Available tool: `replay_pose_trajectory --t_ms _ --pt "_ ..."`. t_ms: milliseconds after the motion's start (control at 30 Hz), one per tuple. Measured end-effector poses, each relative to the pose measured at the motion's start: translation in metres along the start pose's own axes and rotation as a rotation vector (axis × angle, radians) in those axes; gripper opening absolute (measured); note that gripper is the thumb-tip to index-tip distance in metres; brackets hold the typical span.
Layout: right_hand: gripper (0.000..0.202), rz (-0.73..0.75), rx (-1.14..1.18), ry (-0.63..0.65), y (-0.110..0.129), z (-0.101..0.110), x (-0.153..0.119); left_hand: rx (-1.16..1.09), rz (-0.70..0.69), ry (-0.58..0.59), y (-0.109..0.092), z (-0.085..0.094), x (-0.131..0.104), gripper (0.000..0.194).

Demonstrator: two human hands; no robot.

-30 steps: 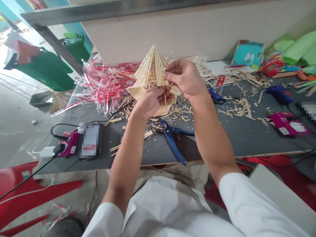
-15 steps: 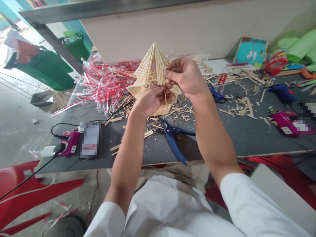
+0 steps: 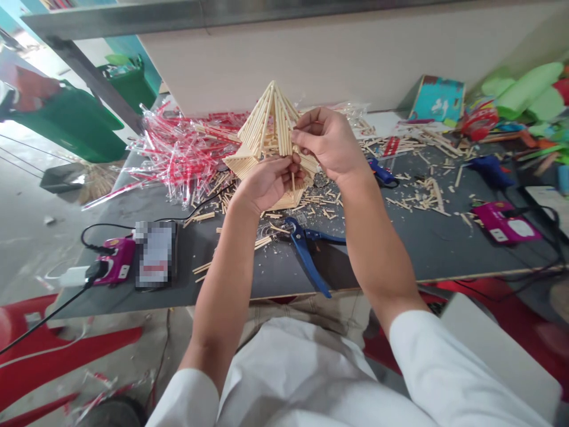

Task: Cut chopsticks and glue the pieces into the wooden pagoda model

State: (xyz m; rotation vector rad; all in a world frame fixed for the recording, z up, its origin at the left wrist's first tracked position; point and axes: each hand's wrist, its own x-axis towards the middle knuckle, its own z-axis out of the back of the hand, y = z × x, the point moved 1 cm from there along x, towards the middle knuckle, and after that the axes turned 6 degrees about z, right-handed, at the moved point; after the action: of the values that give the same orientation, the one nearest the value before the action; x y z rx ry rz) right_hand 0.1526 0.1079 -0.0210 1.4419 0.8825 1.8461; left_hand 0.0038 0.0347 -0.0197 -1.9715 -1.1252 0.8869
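Observation:
A model built of thin wooden sticks (image 3: 262,131) stands on the grey table, with a pointed cone-like roof and wider stick-built parts below. My left hand (image 3: 267,182) reaches to the roof's lower edge, its fingers curled on the model beside a thin upright stick. At the roof's right side, my right hand (image 3: 331,142) has thumb and fingers pinched on a stick at the edge. Its exact fingertip contact is partly hidden. Blue-handled cutters (image 3: 306,255) lie on the table below the hands, next to loose sticks (image 3: 262,242).
Red-and-clear plastic wrappers (image 3: 178,154) are heaped left of the model. A phone (image 3: 155,255) and a purple power strip (image 3: 116,261) lie front left. Blue glue gun (image 3: 383,173), stick scraps (image 3: 427,198) and another purple power strip (image 3: 504,222) are to the right. Green bins (image 3: 66,121) stand beyond.
The whole view has shifted slightly, so things appear a little further left. Both hands keep nearly the same hold on the model.

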Motion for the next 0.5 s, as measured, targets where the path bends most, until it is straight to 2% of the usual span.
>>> replay_pose_trajectory --t_ms 333,500 --pt "0.034 0.043 -0.058 -0.025 -0.0077 -0.0002 -0.0016 0.010 -0.034 -0.023 0.0034 -0.0019 -0.0008 0.015" --pt "0.031 0.086 -0.111 -0.041 0.0014 0.0010 -0.0079 0.007 -0.049 0.009 0.0075 -0.0014 -0.0019 0.023"
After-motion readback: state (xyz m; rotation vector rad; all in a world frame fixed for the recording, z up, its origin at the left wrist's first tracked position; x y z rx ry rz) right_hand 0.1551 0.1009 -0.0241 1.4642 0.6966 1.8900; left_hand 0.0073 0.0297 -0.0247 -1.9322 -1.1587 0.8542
